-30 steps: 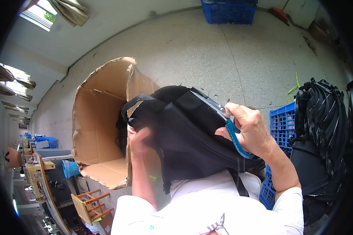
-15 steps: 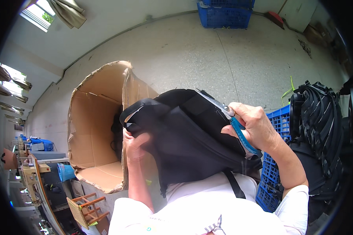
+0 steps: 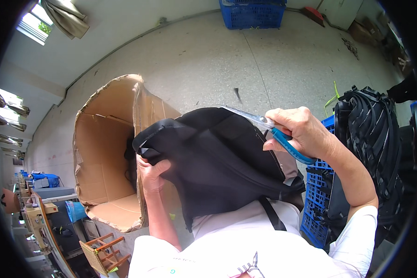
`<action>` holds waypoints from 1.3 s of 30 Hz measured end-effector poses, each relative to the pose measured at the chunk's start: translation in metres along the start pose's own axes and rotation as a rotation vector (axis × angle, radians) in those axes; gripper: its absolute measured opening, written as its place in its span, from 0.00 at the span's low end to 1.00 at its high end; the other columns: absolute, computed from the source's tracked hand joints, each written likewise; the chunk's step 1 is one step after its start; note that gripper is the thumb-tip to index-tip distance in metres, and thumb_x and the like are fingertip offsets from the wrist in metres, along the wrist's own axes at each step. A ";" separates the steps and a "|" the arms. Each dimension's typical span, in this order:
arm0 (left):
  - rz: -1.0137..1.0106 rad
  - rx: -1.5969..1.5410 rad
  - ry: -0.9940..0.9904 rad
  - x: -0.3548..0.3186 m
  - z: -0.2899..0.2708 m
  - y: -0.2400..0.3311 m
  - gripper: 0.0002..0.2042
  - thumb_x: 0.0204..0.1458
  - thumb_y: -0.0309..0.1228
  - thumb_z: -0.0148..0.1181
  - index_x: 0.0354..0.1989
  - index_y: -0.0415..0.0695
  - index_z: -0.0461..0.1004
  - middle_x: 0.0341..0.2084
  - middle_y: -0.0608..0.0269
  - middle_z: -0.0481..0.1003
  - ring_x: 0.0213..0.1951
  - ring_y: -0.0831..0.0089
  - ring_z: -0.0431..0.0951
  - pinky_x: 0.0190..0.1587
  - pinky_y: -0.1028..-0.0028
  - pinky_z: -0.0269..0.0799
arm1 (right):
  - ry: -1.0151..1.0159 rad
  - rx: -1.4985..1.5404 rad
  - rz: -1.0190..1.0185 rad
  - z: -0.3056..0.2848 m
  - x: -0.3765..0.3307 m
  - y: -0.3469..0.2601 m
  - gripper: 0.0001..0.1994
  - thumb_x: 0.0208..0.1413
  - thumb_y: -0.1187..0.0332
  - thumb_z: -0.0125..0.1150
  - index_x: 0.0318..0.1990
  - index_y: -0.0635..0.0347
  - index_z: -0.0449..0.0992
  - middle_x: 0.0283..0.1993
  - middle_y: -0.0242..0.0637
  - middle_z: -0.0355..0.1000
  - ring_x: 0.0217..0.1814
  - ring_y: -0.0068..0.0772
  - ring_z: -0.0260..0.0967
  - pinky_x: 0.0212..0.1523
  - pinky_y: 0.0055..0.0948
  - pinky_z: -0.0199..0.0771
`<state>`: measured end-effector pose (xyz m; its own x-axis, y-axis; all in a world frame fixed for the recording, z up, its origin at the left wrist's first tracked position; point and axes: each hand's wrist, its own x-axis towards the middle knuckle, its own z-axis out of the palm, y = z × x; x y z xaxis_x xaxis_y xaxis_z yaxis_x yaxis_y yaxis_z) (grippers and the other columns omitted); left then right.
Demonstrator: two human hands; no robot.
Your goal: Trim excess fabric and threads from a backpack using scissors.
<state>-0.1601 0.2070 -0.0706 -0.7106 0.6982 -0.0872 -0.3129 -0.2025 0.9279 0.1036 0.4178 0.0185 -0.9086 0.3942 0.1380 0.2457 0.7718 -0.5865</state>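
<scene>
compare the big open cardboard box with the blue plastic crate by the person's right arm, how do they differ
The big open brown cardboard box has solid, creased walls and a torn rim; the blue plastic crate has gridded, see-through walls. The box lies tipped with its mouth toward the camera, showing its inside; the crate shows only one side, partly hidden by the right forearm. The box sits at the person's left, the crate at the right. Both rest on the grey floor.

You are in a workshop or small factory hall: a bare speckled concrete floor (image 3: 227, 60), blue plastic crates (image 3: 252, 13), a large open brown cardboard box (image 3: 107, 153), a stack of black bags (image 3: 373, 139), and rows of work surfaces (image 3: 37, 217) beneath bright windows (image 3: 32, 25).
</scene>
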 end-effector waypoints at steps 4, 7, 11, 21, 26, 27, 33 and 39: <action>0.012 0.025 -0.038 0.003 0.010 0.000 0.33 0.22 0.23 0.73 0.44 0.42 0.66 0.39 0.60 0.70 0.38 0.70 0.72 0.41 0.72 0.72 | 0.088 0.133 0.045 0.000 -0.001 0.006 0.25 0.42 0.48 0.64 0.35 0.64 0.71 0.20 0.38 0.66 0.22 0.32 0.66 0.25 0.25 0.65; -0.121 0.183 -0.246 0.014 0.032 0.015 0.38 0.25 0.23 0.71 0.52 0.41 0.61 0.40 0.59 0.69 0.41 0.69 0.71 0.45 0.71 0.69 | 0.199 0.362 0.011 0.011 0.012 0.016 0.24 0.43 0.50 0.65 0.37 0.64 0.70 0.18 0.29 0.60 0.19 0.24 0.57 0.22 0.22 0.56; 0.093 0.234 -0.310 0.018 0.067 0.014 0.40 0.30 0.27 0.69 0.57 0.40 0.56 0.42 0.58 0.69 0.47 0.69 0.68 0.52 0.71 0.63 | 0.175 0.772 0.141 0.009 0.025 0.015 0.20 0.44 0.60 0.66 0.41 0.65 0.70 0.24 0.23 0.61 0.24 0.14 0.56 0.24 0.17 0.55; -0.315 0.251 -0.126 0.017 0.000 -0.048 0.09 0.40 0.25 0.54 0.32 0.45 0.66 0.29 0.68 0.66 0.33 0.82 0.65 0.37 0.80 0.65 | 0.823 0.951 0.113 0.002 0.010 0.009 0.22 0.36 0.68 0.63 0.43 0.66 0.71 0.31 0.29 0.69 0.32 0.17 0.63 0.36 0.14 0.60; 0.201 0.486 -0.377 0.056 0.083 0.128 0.22 0.45 0.20 0.56 0.52 0.39 0.66 0.29 0.72 0.73 0.32 0.83 0.69 0.38 0.81 0.66 | 0.777 1.523 -0.091 0.033 -0.016 -0.003 0.18 0.46 0.75 0.53 0.47 0.64 0.61 0.45 0.42 0.67 0.47 0.32 0.68 0.49 0.30 0.68; 0.258 0.622 -0.572 0.062 0.093 0.156 0.21 0.45 0.18 0.54 0.51 0.38 0.67 0.31 0.72 0.73 0.34 0.83 0.69 0.40 0.80 0.65 | 0.928 1.435 0.082 0.055 -0.034 0.003 0.17 0.47 0.76 0.51 0.46 0.64 0.61 0.45 0.42 0.67 0.44 0.34 0.69 0.45 0.31 0.70; -0.159 1.269 -0.881 0.082 0.139 0.129 0.14 0.41 0.26 0.62 0.39 0.39 0.74 0.23 0.75 0.68 0.29 0.85 0.65 0.35 0.84 0.61 | 0.490 0.631 0.347 0.091 -0.110 0.002 0.23 0.36 0.79 0.59 0.46 0.65 0.68 0.31 0.28 0.69 0.31 0.20 0.65 0.34 0.19 0.66; -0.125 1.074 -1.202 0.097 0.141 0.037 0.11 0.46 0.30 0.61 0.37 0.38 0.73 0.21 0.77 0.65 0.28 0.84 0.61 0.33 0.82 0.59 | 0.373 0.370 0.477 0.015 -0.135 0.023 0.23 0.41 0.71 0.65 0.48 0.65 0.66 0.29 0.34 0.66 0.28 0.24 0.63 0.31 0.22 0.66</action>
<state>-0.1518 0.3639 0.0066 0.3244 0.8836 -0.3377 0.6020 0.0825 0.7942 0.2272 0.3745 -0.0253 -0.5381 0.8426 0.0236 0.3972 0.2782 -0.8746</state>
